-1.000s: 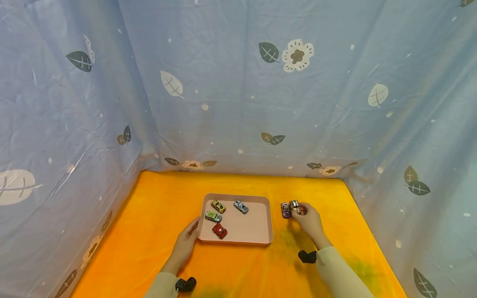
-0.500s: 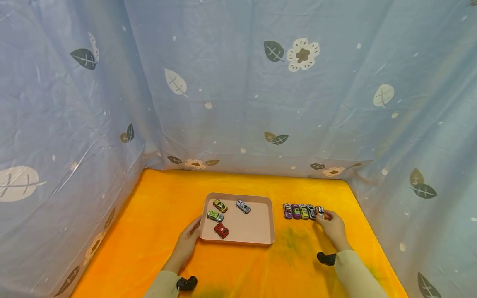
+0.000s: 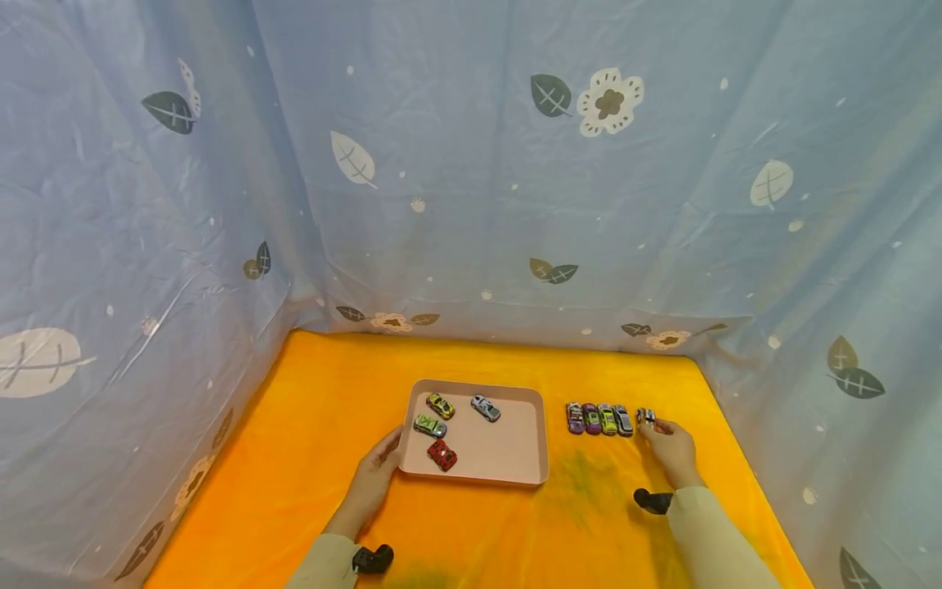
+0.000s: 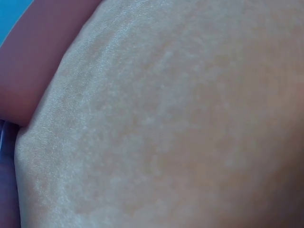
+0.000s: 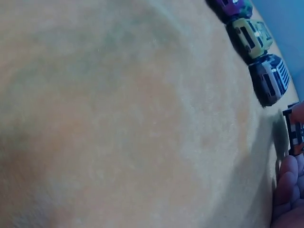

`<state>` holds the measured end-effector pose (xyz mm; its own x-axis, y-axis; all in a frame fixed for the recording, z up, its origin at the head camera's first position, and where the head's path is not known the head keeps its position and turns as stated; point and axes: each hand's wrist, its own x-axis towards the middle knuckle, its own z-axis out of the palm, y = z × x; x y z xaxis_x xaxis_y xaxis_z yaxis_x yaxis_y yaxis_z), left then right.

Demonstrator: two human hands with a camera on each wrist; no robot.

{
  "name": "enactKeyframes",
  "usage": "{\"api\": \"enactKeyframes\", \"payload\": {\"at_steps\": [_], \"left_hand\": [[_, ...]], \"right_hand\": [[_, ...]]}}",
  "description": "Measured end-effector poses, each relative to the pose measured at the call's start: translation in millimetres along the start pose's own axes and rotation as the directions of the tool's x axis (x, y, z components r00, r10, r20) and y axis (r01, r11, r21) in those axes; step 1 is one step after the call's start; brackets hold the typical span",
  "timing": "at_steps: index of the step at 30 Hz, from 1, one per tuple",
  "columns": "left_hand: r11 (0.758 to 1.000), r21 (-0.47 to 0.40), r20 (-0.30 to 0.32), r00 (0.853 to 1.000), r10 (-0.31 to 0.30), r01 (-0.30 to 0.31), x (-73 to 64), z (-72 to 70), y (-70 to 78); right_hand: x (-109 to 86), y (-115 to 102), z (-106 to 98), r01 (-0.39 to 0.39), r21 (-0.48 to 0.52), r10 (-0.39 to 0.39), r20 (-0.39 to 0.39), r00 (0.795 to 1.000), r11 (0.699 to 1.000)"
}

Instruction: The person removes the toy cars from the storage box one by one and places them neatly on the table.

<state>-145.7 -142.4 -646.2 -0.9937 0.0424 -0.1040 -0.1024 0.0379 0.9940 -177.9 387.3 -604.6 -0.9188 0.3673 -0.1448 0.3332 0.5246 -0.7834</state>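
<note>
My right hand (image 3: 673, 454) pinches a small toy car (image 3: 645, 416) with white, black and orange markings. It is at the right end of a row of toy cars, a small gap away from the grey one (image 3: 623, 420). Left of that stand a yellow-green car (image 3: 607, 419), a purple car (image 3: 591, 419) and a purple-and-white car (image 3: 575, 418), side by side. My left hand (image 3: 368, 483) holds the left edge of a pink tray (image 3: 508, 450). The right wrist view shows the pinched car (image 5: 295, 133) only partly, at the frame's edge.
Inside the tray lie a yellow car (image 3: 440, 406), a green car (image 3: 430, 425), a red car (image 3: 441, 455) and a silver car (image 3: 486, 408). Yellow-orange cloth (image 3: 471, 532) covers the table. Blue patterned curtains (image 3: 456, 204) enclose the back and sides.
My right hand has carried the toy car rightward, from over the row to just past its right end, uncovering the cars there. The left hand stays at the tray.
</note>
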Motion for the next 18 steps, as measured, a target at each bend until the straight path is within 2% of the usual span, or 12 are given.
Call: {"api": "enactKeyframes", "payload": {"at_steps": [8,14,18], "left_hand": [[1.000,-0.006,0.004,1.000,-0.009,0.009,1.6,0.6,1.4],[1.000,-0.012,0.013,1.000,-0.011,0.011,1.8,0.1,1.6],[0.999,-0.036,0.027,1.000,-0.010,0.011,0.8,0.4,1.8]], "right_hand": [[-0.9,6.2,6.5,0.025,0.015,-0.024,-0.063,0.998,1.000],[0.7,8.4,9.4,0.015,0.042,-0.015,0.005,1.000,0.999],[2.2,7.1,10.4,0.018,0.045,-0.018,0.020,1.000,0.999]]}}
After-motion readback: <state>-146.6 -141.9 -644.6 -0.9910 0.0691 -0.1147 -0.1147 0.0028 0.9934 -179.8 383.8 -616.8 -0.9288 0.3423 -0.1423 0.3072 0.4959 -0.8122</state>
